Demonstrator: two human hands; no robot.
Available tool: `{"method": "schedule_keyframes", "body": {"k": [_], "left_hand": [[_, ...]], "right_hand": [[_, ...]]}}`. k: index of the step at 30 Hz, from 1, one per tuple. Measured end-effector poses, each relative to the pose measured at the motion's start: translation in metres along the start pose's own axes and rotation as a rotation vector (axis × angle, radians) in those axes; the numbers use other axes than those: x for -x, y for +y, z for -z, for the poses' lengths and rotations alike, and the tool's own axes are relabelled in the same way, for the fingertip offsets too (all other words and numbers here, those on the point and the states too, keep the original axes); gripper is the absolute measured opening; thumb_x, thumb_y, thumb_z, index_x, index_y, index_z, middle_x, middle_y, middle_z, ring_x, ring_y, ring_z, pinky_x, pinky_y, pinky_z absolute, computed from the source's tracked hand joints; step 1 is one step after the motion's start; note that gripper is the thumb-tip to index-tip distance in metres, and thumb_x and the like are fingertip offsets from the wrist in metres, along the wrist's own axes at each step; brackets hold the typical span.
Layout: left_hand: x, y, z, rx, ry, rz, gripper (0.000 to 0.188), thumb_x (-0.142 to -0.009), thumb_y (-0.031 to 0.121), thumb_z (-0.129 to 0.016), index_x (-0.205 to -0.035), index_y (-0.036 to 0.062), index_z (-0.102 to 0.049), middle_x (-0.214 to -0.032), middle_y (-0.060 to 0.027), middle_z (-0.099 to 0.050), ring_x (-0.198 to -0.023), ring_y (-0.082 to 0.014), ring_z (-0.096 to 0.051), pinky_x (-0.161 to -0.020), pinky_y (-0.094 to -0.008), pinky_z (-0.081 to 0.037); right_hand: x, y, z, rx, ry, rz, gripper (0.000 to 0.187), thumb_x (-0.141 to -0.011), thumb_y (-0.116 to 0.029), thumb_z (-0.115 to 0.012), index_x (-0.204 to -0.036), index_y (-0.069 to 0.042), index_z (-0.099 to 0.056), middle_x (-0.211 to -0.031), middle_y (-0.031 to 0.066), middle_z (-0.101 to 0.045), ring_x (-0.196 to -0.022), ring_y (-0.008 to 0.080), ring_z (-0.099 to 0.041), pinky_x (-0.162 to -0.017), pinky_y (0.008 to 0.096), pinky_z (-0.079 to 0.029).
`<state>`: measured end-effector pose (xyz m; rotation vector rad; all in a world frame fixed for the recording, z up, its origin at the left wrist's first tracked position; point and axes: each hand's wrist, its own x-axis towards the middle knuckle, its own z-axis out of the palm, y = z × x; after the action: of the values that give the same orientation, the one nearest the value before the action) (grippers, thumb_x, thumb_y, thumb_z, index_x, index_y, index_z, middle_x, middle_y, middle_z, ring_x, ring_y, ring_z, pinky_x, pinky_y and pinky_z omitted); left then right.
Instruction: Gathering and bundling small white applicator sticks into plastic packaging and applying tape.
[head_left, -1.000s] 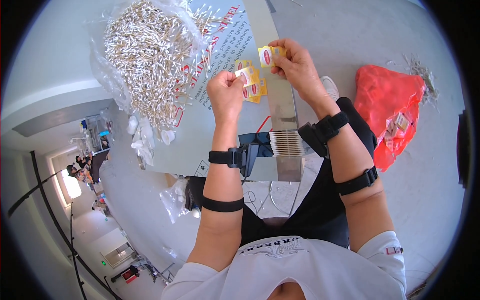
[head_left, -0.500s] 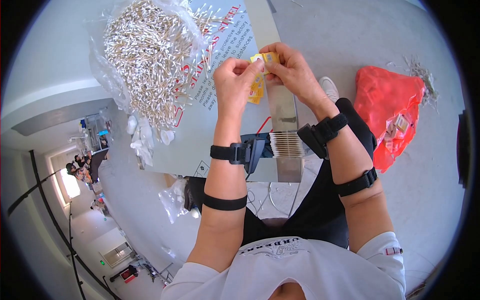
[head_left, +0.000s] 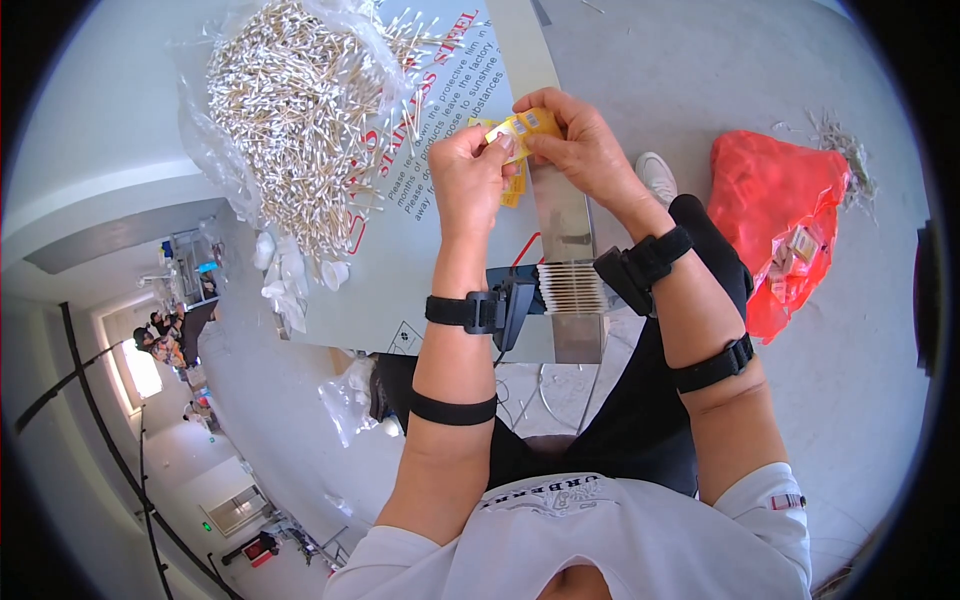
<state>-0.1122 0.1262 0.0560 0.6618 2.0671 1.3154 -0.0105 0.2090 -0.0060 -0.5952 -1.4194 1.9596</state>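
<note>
Over the right part of a table covered in printed film (head_left: 390, 280), my two hands meet at small yellow printed cards (head_left: 533, 123). My left hand (head_left: 468, 178) pinches their left end between thumb and fingers. At the other end, the fingers of my right hand (head_left: 585, 145) are closed on the same cards. More yellow cards (head_left: 513, 190) lie on the table just below, partly hidden by my left hand. Nearer to me, between my wrists, cotton swabs (head_left: 572, 289) lie side by side in a neat row by the table's metal edge.
A big heap of loose cotton swabs (head_left: 300, 130) in clear plastic spreads over the table's left side. White plastic pieces (head_left: 285, 280) sit below it. On the floor to the right is a red plastic bag (head_left: 775, 210) with small boxes in it. People (head_left: 175, 335) are far left.
The yellow cards have shifted slightly left and now show fanned and tilted between my hands. My left hand has dropped a little; my right hand has barely moved.
</note>
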Motion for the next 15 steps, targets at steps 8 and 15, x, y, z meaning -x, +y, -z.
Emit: {"method": "schedule_keyframes", "body": {"k": [8, 15], "left_hand": [[0.006, -0.007, -0.01, -0.252, 0.138, -0.26, 0.017, -0.084, 0.003, -0.067, -0.07, -0.0018, -0.057, -0.063, -0.0027, -0.058, -0.046, -0.0064, -0.051, -0.041, -0.021, -0.039], [-0.007, -0.021, 0.014, 0.025, 0.198, -0.021, 0.016, -0.082, 0.002, -0.068, -0.07, -0.0007, -0.058, -0.061, -0.002, -0.057, -0.046, -0.0062, -0.046, -0.043, -0.0217, -0.036]], "right_hand": [[0.002, -0.002, -0.001, 0.141, 0.085, 0.052, 0.028, -0.08, 0.003, -0.057, -0.108, -0.002, -0.057, -0.088, 0.0123, -0.064, -0.075, 0.0156, -0.061, -0.07, 0.0284, -0.052], [0.0, -0.015, 0.005, 0.009, 0.159, -0.042, 0.026, -0.083, 0.0, -0.057, -0.109, 0.001, -0.057, -0.086, 0.0093, -0.063, -0.066, 0.011, -0.058, -0.062, 0.0262, -0.049]]}}
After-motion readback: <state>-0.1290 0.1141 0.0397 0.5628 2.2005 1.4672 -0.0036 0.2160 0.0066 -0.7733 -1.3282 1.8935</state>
